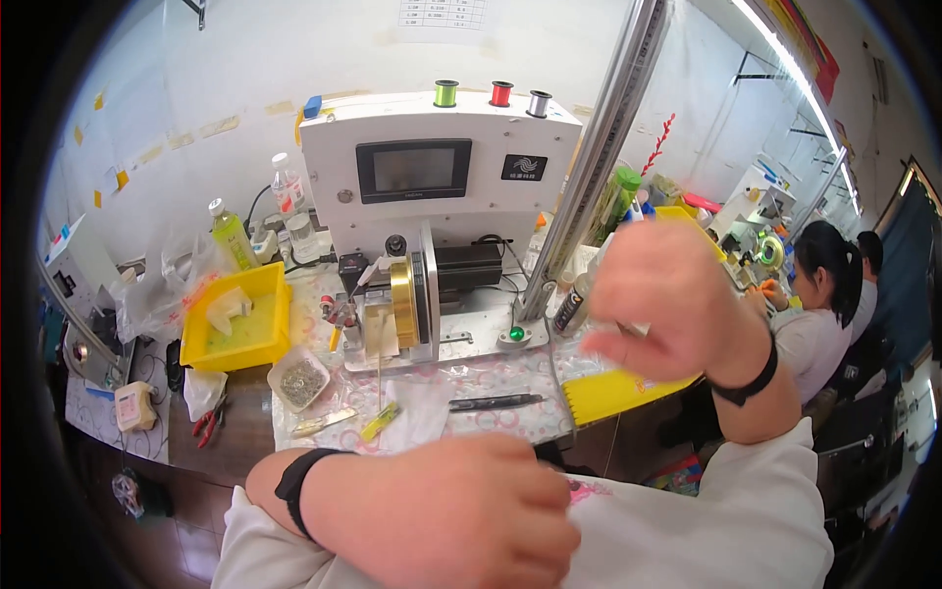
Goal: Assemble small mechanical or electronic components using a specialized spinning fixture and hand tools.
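My left hand [456,506] is low in front of me, over my lap, back of the hand up. Its fingers curl closed, and what they hold, if anything, is hidden. My right hand [662,299] is raised to the right of the machine, slightly blurred, with the fingers folded in. A small dark bit shows by its thumb, too unclear to name. Beyond both hands stands a white winding machine [442,128] with a screen [412,169] and a gold spool [402,299]. A black pen-like tool [496,402] lies on the table, between the hands and the machine.
To the left are a yellow bin [235,358], a small dish of metal bits [299,381], red-handled pliers [208,424] and bottles [231,234]. A metal post [599,147] rises at the machine's right. A yellow sheet [618,395] hangs over the table edge. Co-workers [819,285] sit at right.
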`<state>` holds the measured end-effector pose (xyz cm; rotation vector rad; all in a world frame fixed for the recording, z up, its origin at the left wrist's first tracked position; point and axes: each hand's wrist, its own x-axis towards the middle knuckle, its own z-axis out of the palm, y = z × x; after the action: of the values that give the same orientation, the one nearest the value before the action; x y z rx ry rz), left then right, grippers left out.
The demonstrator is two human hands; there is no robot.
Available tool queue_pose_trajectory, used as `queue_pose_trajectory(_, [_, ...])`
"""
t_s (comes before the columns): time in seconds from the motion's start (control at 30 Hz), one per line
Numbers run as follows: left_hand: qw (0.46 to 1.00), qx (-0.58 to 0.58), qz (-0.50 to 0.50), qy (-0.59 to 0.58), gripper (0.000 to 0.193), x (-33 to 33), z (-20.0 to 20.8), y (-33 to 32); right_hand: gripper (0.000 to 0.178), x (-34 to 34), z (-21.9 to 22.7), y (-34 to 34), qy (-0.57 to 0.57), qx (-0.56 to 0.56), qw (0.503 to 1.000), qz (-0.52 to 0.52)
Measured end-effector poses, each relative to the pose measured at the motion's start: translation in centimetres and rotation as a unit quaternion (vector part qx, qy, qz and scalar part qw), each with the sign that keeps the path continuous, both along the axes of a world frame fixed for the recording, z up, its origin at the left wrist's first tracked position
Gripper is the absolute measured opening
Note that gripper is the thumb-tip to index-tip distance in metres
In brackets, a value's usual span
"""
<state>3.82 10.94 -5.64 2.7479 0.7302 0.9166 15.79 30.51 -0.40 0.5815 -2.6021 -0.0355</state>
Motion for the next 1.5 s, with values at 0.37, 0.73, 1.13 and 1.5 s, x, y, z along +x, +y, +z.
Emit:
queue_pose_trajectory(0.37, [0.902,-0.187,-0.296,-0.255,0.009,-0.8,-2.3,-2.2,0.021,2.9,-20.7,-1.1,-0.322,-0.763,0.544,-0.137])
queue_pose_trajectory(0.73, [0.889,-0.178,0.256,-0.335,0.009,-2.5,-4.6,-5.6,0.015,9.7,-20.8,0.3,0.011,-0.776,0.565,-0.28])
queue_pose_trajectory(1.13, [0.788,-0.329,0.398,-0.335,0.006,-4.6,-7.5,-1.7,0.03,-1.7,-15.0,-5.3,-0.313,-0.692,0.649,-0.045])
queue_pose_trajectory(1.5, [0.696,-0.398,0.396,-0.447,0.009,-8.4,-10.5,0.9,0.007,-4.6,-17.4,-1.9,-0.159,-0.748,0.64,-0.073])
